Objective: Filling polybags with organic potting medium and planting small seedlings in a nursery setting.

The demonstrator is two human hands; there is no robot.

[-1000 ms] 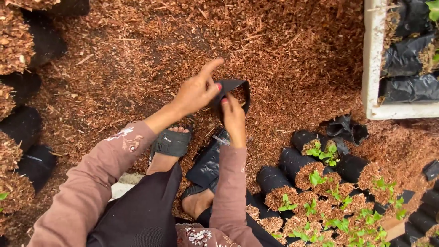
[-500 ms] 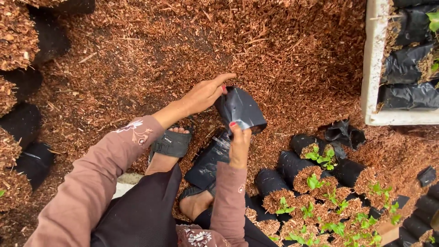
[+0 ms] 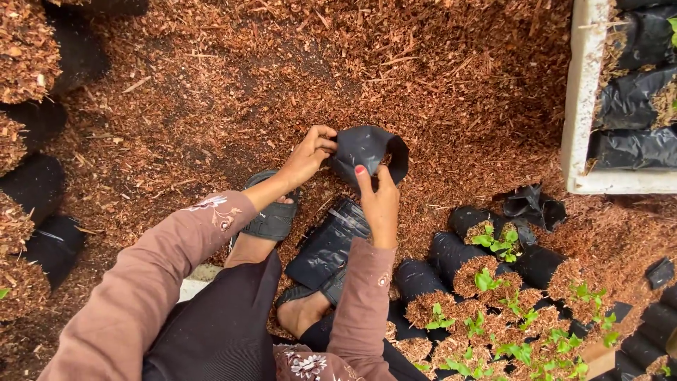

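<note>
The left hand pinches the near rim of a small black plastic grow bag, fingers curled narrowly on the film, while the right hand comes up from below with its fingers pressed against the bag's underside, so both hands are closed on the same bag. The bag sits just above the ground between the two hands, its mouth now pulled into a round opening that faces right, towards the white crate. Half a second ago the bag was still a flattened, folded shape held higher by the left hand, and a second ago it was barely spread at all; since then the hands have drawn lower and the mouth has opened out, so the bag looks ready to take a filling. Directly beneath the hands lies a flat stack of unopened black bags, resting between the person's sandalled feet. All around spreads a bed of reddish-brown coir mulch. To the right of the right forearm stands a cluster of filled bags with green seedlings, packed touching one another. Further right, a white crate holds more black bags. At the left edge sit larger filled bags, well apart from the hands.
</note>
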